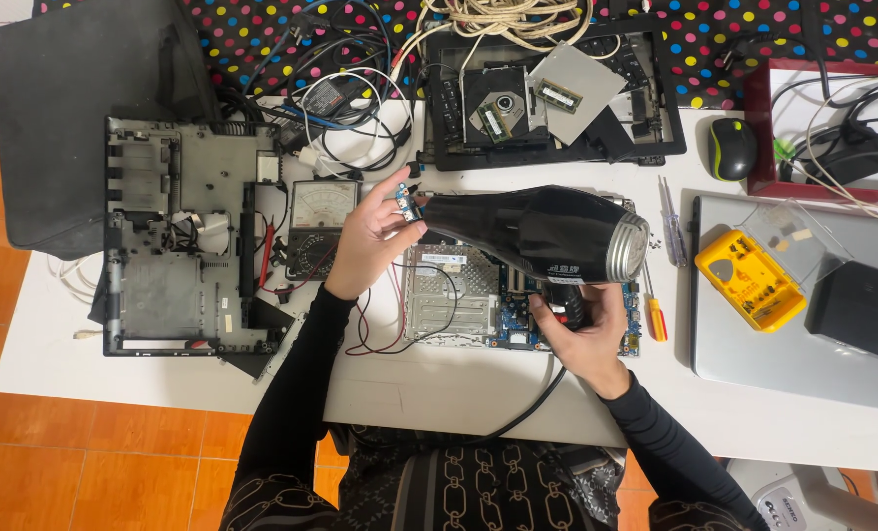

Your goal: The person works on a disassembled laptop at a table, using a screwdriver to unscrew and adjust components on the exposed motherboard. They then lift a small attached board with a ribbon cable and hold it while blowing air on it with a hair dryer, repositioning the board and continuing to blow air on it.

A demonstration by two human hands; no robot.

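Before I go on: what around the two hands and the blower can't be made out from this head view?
- Circuit board: its middle is hidden by the black blower.
- Small blue part pinched in the left hand: too small to identify.
- Blower handle: wrapped by the right hand, so its switch position is hidden.
- Blower cord: drops past the table edge, end unseen.

A white counter (439, 393) fills most of the view under even, soft light. Beyond its far edge hangs a dark cloth with coloured dots (262, 25). Below and left of the counter lies a floor of orange tiles (85, 462), and a black chair (75, 108) stands at the counter's far left corner
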